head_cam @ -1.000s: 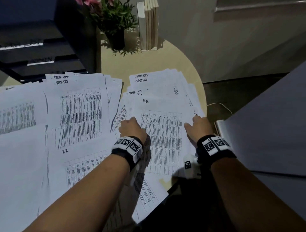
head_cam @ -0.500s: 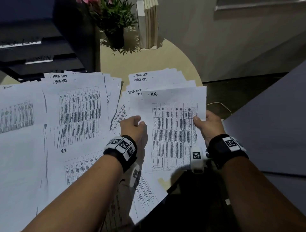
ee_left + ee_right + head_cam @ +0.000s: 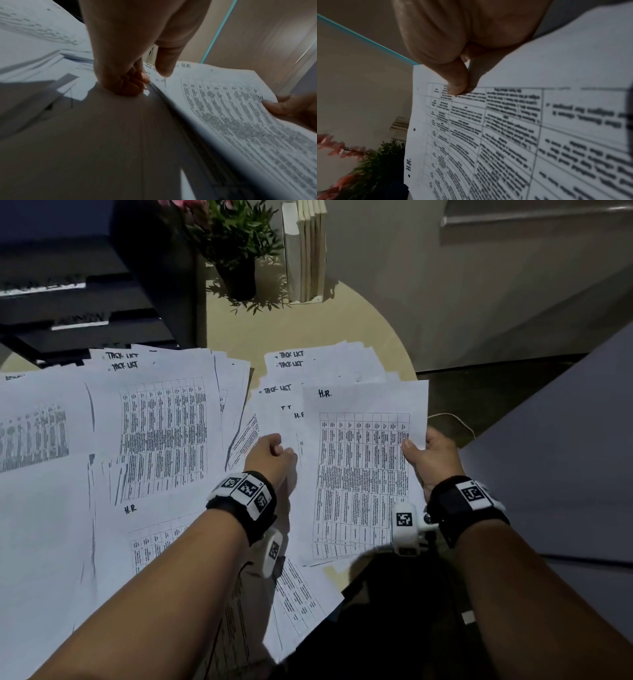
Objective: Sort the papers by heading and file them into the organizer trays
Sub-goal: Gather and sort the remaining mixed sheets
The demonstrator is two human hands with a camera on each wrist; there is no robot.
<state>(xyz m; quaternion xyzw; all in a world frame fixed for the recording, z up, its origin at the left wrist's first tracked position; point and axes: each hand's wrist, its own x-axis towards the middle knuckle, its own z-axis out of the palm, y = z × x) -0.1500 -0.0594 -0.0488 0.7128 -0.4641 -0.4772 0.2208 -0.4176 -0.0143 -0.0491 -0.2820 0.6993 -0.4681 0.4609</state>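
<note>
At centre frame, the right hand (image 3: 428, 460) is pinching a white printed "H.R." sheet (image 3: 363, 474) to read its heading, while the left hand (image 3: 270, 457), fingers curled, is pinning the stack.

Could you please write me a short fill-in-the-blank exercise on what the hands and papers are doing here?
1. The sheet pinched by the right hand is headed ____.
2. The left hand rests on the spread papers with fingers ____.
3. The top two sheets of the far stack are headed ____.
4. Beside the books stands a potted ____.

Missing words: H.R.; curled; TASK LIST; plant
</note>
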